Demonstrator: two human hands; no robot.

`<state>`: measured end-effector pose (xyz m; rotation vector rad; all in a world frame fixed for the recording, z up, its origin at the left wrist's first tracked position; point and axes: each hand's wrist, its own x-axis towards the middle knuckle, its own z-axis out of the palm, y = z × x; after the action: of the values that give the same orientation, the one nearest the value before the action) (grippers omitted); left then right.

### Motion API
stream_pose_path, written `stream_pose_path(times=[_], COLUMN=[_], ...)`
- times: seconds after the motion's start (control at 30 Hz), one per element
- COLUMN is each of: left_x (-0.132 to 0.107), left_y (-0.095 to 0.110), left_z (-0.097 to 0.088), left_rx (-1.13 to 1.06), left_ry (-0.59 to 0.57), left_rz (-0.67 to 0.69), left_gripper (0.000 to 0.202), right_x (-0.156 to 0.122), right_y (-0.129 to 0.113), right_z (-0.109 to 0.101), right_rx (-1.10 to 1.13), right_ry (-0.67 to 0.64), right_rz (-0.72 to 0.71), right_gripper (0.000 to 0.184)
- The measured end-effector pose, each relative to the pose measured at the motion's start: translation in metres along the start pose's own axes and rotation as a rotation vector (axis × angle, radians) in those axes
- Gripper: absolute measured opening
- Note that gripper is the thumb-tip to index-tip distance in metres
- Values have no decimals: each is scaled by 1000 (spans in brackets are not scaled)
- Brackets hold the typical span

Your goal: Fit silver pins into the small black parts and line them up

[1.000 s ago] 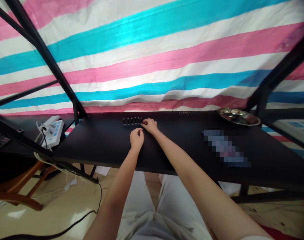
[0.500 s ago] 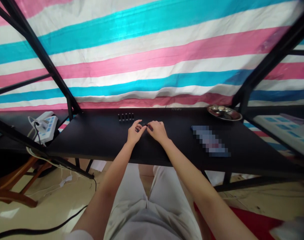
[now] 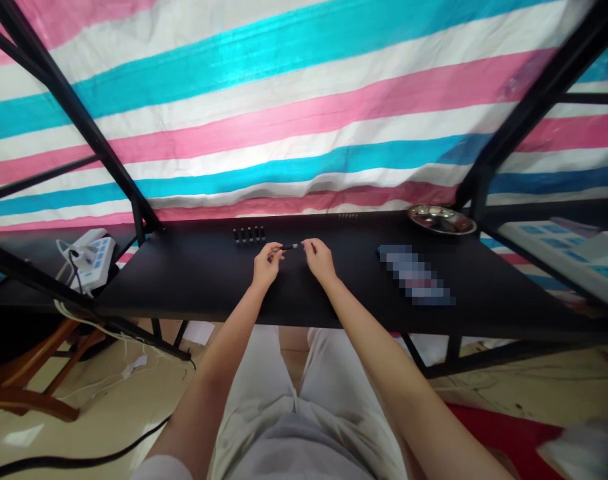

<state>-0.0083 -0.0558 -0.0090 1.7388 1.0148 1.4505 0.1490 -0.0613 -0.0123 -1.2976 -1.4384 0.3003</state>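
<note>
Over the middle of the black table (image 3: 194, 287), my left hand (image 3: 267, 264) pinches a small black tube (image 3: 289, 247) with a pale, shiny part at its right end. The tube lies nearly level, pointing to the right. Just beyond that end is my right hand (image 3: 320, 259), thumb and fingertips pressed together; whatever small thing they hold is too tiny to make out. A row of several similar black tubes (image 3: 250, 235) with pale tops stands behind my left hand. Farther back, near the table's rear edge, several tiny pale pieces (image 3: 348, 216) form another row.
A round shiny metal dish (image 3: 441, 220) sits at the back right. In front of it lies a blurred-out flat bluish object (image 3: 415, 275). White power strips (image 3: 97, 260) with cables are at the left; black frame posts (image 3: 84, 120) flank the table before a striped sheet (image 3: 304, 120).
My hands were close together with the tube mostly hidden. My right hand has drawn slightly away to the right, and the black tube now shows in my left hand. The view has shifted slightly.
</note>
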Motion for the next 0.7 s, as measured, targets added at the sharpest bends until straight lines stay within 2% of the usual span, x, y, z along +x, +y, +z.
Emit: stream_pose_path(times=[0.1,0.27,0.47,0.7], left_x=[-1,-3,-4,-3], left_y=[1,1,-1,1], left_z=[1,2,3,3], left_rx=[-13,-5,-29,-18], left_ry=[-58,-106,-171,-149], left_rz=[-2,-23,-102,-111], left_gripper=[13,13,20,15], right_x=[-2,-4,-4,-4], right_y=[-3,-7,-9,-10], right_z=[0,1,-1,0], right_rx=[45,38,27,9], right_ry=[-65,-140,-66,-49], right_rz=[58,38,10,-29], right_gripper=[43,47,45,44])
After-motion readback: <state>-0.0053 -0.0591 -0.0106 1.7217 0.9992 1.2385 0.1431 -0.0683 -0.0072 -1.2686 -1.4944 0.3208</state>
